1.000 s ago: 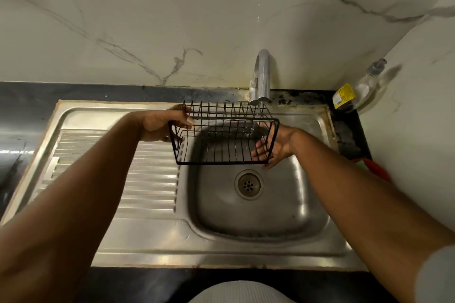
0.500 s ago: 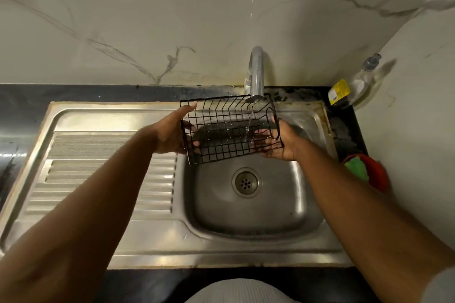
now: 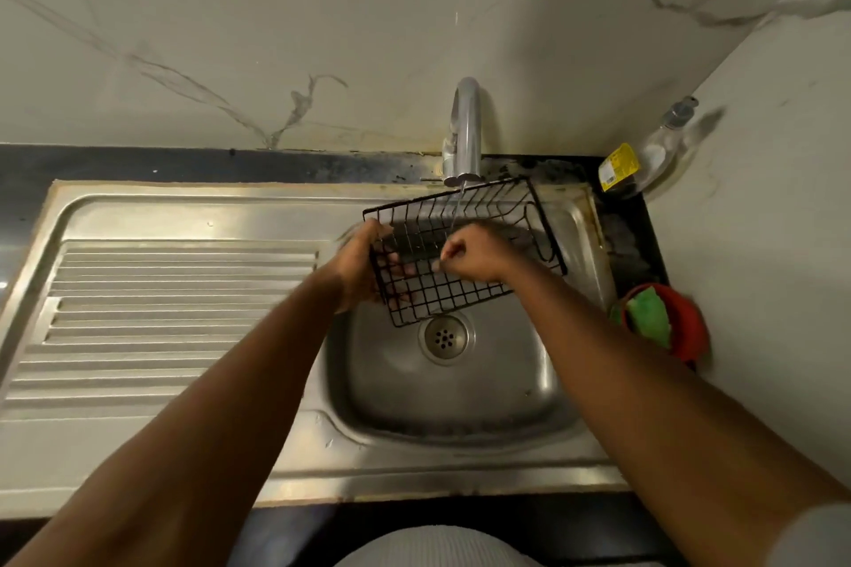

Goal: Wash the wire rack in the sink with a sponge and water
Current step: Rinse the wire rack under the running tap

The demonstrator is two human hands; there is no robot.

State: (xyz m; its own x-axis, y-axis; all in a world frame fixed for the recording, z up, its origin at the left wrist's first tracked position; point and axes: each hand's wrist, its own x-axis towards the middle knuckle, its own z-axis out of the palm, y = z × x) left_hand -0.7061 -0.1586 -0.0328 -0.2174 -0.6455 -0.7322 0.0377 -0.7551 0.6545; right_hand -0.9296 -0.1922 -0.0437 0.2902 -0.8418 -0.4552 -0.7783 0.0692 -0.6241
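Count: one black wire rack [image 3: 506,216], two hands, one tap [image 3: 466,129], one steel sink basin [image 3: 460,405] with one drain [image 3: 443,337], one ribbed drainboard [image 3: 175,313], one clear soap bottle [image 3: 644,157], one red bowl [image 3: 690,331], one green sponge [image 3: 647,318].

Rack is held in the air over the basin, tilted, its far end raised toward the tap. Left hand [image 3: 364,267] grasps the rack's left end, thumb over the rim, fingers showing through the grid beneath. Right hand [image 3: 479,253] sits inside the rack, clenched, fingertips closing on a wire of the floor grid.

Thin water stream [image 3: 457,207] falls from the tap through the wires just beyond the right hand's grip. Drain lies below and nearer than both grips. Drainboard is left of the left grip.

Containers: red bowl, well right of the grips beside the basin, holds the sponge. Bottle stands in the far right corner.

Change: half a second ago the right hand gripped the rack's right end; now it is at the middle, and the rack is skewed, right end further back.
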